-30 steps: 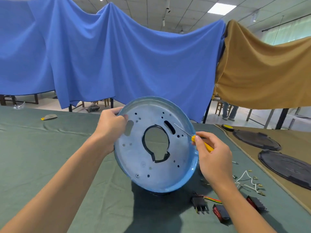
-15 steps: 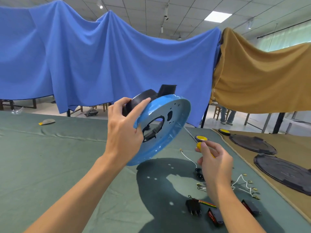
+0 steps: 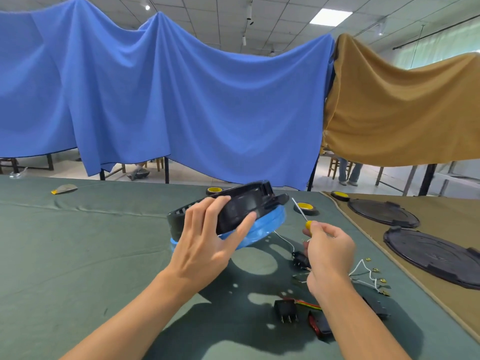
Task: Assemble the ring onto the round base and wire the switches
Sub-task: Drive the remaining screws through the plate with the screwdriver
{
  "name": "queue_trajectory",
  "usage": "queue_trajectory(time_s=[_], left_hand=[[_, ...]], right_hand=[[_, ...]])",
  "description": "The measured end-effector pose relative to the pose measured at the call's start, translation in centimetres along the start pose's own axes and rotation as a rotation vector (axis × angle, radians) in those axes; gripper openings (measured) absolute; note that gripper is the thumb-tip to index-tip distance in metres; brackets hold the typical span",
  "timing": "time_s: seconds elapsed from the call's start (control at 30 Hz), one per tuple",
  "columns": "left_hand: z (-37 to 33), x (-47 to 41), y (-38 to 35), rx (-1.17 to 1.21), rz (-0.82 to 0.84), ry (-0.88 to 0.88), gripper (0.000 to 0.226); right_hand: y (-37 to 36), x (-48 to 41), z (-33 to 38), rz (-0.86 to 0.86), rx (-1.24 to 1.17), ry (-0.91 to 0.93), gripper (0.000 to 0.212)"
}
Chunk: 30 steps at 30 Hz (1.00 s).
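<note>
Beneath both hands spreads the green table cloth [image 3: 78,255]. Just above it the left hand [image 3: 205,245], fingers spread and thumb clasping, holds the blue round base [image 3: 262,229] tilted, now underside-down with the black ring [image 3: 241,206] on top; a second ago its open underside faced the camera. Right of it, the right hand [image 3: 330,253] pinches a yellow-handled screwdriver [image 3: 301,211], tip up. Fastening looks finished, so the rocker switches [image 3: 285,310] and white wires [image 3: 363,268] below that hand probably come next.

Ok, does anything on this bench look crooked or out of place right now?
The black plastic ring and blue round base are tilted, right edge raised, held by the left hand. White wires lie scattered on the green cloth. Nothing looks damaged.
</note>
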State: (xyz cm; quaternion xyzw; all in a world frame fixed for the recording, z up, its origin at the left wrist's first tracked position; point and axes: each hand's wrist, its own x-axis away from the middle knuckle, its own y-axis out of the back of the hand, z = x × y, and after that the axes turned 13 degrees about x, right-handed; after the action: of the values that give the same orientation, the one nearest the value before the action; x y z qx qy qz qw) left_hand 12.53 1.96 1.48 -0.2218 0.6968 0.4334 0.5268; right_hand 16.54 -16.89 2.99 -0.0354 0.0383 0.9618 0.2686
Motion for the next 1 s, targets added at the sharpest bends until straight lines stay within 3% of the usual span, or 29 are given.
queue_trajectory(time_s=[0.07,0.17,0.23,0.4,0.57,0.7,0.8,1.0], left_hand=[[0.0,0.5,-0.5,0.044,0.008,-0.046,0.040],[0.2,0.9,-1.1,0.087,0.005,0.172,0.056],[0.5,1.1,-1.2,0.075,-0.014,0.188,0.056],[3.2,2.0,-1.7,-0.226,0.016,-0.374,0.052],[5.2,2.5,-1.4,-0.330,0.056,-0.491,0.046],[6.3,2.9,-0.3,-0.252,0.184,-0.444,0.055],[6.5,3.1,0.0,-0.173,0.278,-0.391,0.039],[6.5,3.1,0.5,-0.182,0.407,-0.277,0.085]], right_hand=[[0.1,-0.1,0.0,-0.006,-0.019,-0.021,0.011],[0.1,0.1,0.1,-0.003,-0.018,-0.025,0.008],[0.0,0.3,0.1,0.006,-0.012,-0.020,0.005],[-0.2,0.7,0.0,0.055,0.009,-0.006,0.003],[-0.7,1.1,-0.3,0.116,0.051,0.002,0.003],[-1.1,1.4,-0.7,0.132,0.102,0.018,0.003],[-1.3,1.6,-0.9,0.143,0.146,0.038,0.007],[-1.7,2.3,-1.1,0.167,0.237,0.074,0.013]])
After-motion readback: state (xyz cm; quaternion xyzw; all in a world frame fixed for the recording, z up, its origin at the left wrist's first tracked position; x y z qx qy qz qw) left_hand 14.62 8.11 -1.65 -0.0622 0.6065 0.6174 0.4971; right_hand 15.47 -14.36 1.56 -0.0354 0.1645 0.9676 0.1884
